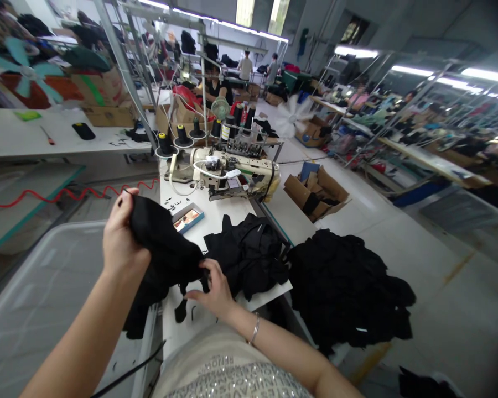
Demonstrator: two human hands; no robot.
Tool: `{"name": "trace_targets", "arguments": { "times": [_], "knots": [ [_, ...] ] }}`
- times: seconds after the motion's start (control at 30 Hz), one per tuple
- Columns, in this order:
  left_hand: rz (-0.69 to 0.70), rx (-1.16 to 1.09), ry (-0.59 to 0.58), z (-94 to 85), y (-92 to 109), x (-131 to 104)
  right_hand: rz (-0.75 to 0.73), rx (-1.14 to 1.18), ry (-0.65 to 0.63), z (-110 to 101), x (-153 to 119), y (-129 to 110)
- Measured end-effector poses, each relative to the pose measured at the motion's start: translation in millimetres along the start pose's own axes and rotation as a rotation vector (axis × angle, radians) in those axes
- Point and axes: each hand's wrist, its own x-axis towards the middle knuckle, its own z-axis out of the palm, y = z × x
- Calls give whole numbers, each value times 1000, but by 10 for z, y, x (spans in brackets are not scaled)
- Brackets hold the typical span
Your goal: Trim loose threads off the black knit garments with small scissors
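Observation:
A black cloth piece is stretched between my two hands above the left side of the sewing table. My left hand grips its upper end, fingers wrapped round the fabric, and the rest hangs down past the table's left edge. At the lower right end, my right hand has its fingers curled at the cloth's edge, thumb held apart below. A heap of black cloth pieces lies on the table just beyond my right hand. Small black scraps lie beneath the cloth.
Behind the heap stands a sewing machine, with thread cones at its back. A small blue-edged box lies before it. To the right are a large black cloth pile and an open carton. A grey plastic bin stands left.

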Motion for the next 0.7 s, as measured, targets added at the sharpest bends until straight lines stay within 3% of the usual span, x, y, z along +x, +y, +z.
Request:
{"name": "trace_targets", "arguments": {
  "times": [0.1, 0.2, 0.27, 0.33, 0.4, 0.47, 0.57, 0.7],
  "knots": [
    [74, -142, 20, 274, 371, -102, -131, -98, 126, 134, 217, -21],
    [88, -185, -35, 369, 630, -177, -232, -151, 262, 142, 486, -71],
    [142, -159, -69, 328, 717, -94, -299, -163, 321, -12, 615, -149],
    [226, -174, -36, 234, 692, 103, -353, -166, 393, -332, 678, -281],
    [247, -177, 37, 132, 515, 332, -404, -173, 505, -796, 693, -484],
    [127, -49, 14, 57, 176, 470, -468, -194, 646, -1320, 692, -763],
    [-67, 223, -232, 5, -522, 347, -713, -344, 1006, -2001, 716, -1266],
    [-255, 435, -600, -168, -1316, -191, -967, -490, 1144, -2591, 807, -1842]
  ]
}}
